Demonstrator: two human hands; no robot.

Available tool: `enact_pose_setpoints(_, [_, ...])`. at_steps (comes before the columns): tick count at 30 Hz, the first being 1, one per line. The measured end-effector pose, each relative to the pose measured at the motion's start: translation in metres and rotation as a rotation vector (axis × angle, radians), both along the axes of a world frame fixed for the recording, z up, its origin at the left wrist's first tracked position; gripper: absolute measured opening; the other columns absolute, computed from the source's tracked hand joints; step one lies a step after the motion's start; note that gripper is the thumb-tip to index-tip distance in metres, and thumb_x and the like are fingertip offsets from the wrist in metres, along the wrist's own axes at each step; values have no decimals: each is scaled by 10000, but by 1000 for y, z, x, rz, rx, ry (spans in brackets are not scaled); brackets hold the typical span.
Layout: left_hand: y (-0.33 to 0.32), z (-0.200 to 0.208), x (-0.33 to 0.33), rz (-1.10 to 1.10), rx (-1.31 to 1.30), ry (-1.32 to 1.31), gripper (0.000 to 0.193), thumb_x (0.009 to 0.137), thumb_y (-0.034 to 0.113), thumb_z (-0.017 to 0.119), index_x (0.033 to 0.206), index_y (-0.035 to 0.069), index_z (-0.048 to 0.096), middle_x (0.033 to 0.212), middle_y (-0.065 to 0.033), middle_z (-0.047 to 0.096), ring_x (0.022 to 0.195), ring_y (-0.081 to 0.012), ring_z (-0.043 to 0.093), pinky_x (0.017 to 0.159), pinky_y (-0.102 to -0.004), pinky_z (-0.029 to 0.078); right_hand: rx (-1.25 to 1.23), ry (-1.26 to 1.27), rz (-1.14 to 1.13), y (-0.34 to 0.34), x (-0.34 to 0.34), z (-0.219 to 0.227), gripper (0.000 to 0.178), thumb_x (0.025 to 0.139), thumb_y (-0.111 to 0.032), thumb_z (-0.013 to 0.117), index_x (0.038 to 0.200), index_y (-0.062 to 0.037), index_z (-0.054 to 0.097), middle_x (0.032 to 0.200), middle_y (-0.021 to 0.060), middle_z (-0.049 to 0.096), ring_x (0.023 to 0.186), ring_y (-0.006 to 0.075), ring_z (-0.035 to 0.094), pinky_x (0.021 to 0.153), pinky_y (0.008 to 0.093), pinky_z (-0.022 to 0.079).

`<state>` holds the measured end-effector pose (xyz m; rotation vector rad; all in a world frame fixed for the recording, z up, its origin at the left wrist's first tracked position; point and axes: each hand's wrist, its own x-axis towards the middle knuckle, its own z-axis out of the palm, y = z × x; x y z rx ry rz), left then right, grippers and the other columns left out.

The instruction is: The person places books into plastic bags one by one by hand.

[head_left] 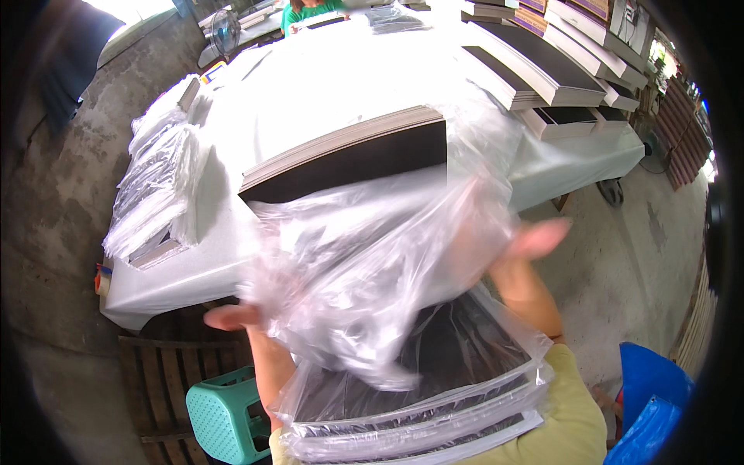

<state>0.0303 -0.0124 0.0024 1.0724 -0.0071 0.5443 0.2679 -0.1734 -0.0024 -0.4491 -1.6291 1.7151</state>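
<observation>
A clear plastic bag point(349, 287), smeared by motion, spreads between my two hands above my lap. My left hand point(244, 314) is at its lower left with the thumb stretched outward; the plastic covers its other fingers. My right hand point(496, 236) is at its right side, thumb pointing out and fingers stretched, blurred behind the plastic. Just beyond the bag, a stack of black-faced boards point(364, 163) with pale edges lies on the white table point(310, 85), its near part overlapped by plastic. Below my hands, plastic-wrapped black boards point(457, 341) are stacked against my lap.
Clear plastic bags point(159, 186) are heaped at the table's left. More black boards point(542, 62) are piled at the far right. A green stool point(225, 418) stands lower left, blue plastic point(655, 403) lower right. A person in green point(310, 12) is across the table beside a fan point(225, 31).
</observation>
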Motion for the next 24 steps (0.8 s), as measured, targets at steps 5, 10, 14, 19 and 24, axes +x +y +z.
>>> enact_pose_setpoints(5, [-17,-38,-34,-312,259,397,452,619,196,738,972,27,513,887,-106,544,813,-188,538,698,-321,427,265,-427,100,6,-4,26,374,786,-302,620,1049,-45,550,810,104,606,714,202,555,627,298,432])
enact_pose_setpoints(10, [-23,-34,-49,-320,286,474,499,637,224,719,1035,40,481,941,-105,524,845,-188,524,719,-323,427,380,173,62,9,3,11,491,703,-212,708,1138,-89,515,828,141,611,721,244,567,629,312,444])
enact_pose_setpoints(14, [-11,-41,-24,-314,238,331,537,652,245,704,1085,51,456,984,-105,508,871,-188,514,735,-325,428,179,724,-202,-17,19,43,562,661,-163,732,1158,-63,489,807,109,603,676,195,550,592,289,437])
enact_pose_setpoints(19, [2,-28,-43,167,-123,4,584,670,273,686,1148,64,423,1038,-105,489,903,-188,500,756,-327,429,10,690,-200,-9,20,30,654,608,-101,761,1182,-30,456,781,68,593,620,134,529,546,260,428])
enact_pose_setpoints(24, [28,-7,-23,-117,354,-51,631,688,300,667,1210,77,391,1092,-105,469,935,-188,487,776,-329,430,32,-399,-337,-47,42,45,684,570,-9,768,1174,0,448,779,36,590,588,86,518,522,239,429])
